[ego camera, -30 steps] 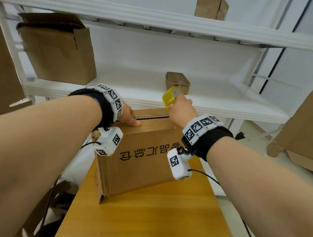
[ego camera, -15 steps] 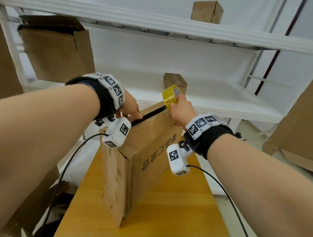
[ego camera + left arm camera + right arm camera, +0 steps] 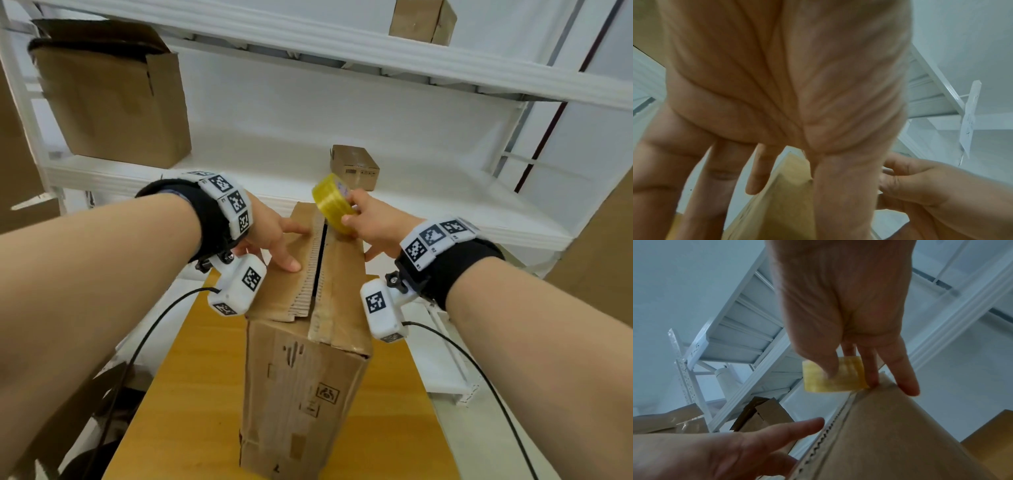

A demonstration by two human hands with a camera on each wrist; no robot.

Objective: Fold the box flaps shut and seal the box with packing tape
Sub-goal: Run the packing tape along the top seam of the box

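Head cam: a tall brown cardboard box point(image 3: 305, 359) stands upright on the orange wooden table point(image 3: 191, 404), top flaps folded in with a narrow dark seam between them. The left hand point(image 3: 270, 236) lies flat on the left flap, fingers straight and a bit spread, and the right hand point(image 3: 373, 226) pinches a yellow roll of packing tape point(image 3: 331, 202) at the far end of the seam. Left wrist cam: straight fingers point(image 3: 758, 170) over the box edge, pretty blurry. Right wrist cam: thumb and fingers point(image 3: 871, 369) clamp the roll point(image 3: 834, 378) right at the box's far corner, with two fingertips touching the cardboard.
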